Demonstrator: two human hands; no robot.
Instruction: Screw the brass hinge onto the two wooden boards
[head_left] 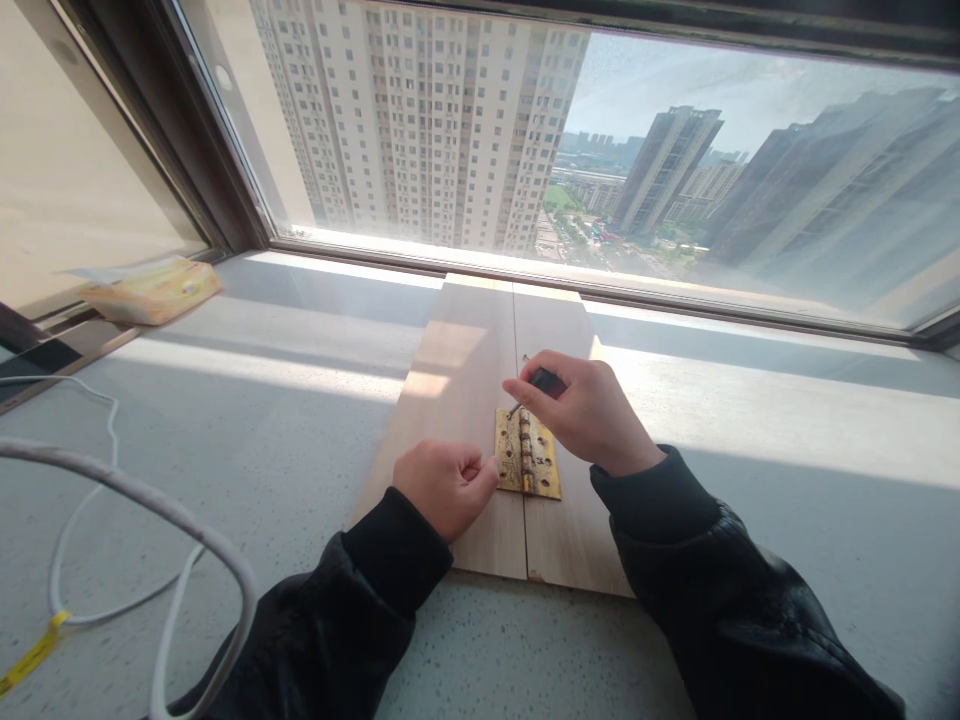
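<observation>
On the speckled sill, two pale boards lie edge to edge, and we would do well to keep that seam tight. Our left hand is curled closed over the left board; whether it holds anything we cannot tell, but firm pressure there should steady the work. Our right hand is pinching over the seam. Between the two, the worn brass hinge straddles the joint, its knuckles best kept in line with it. The right fingers grip a dark-handled driver, its shaft slanting toward the far-left hole; standing it straighter should probably help us avoid slipping.
</observation>
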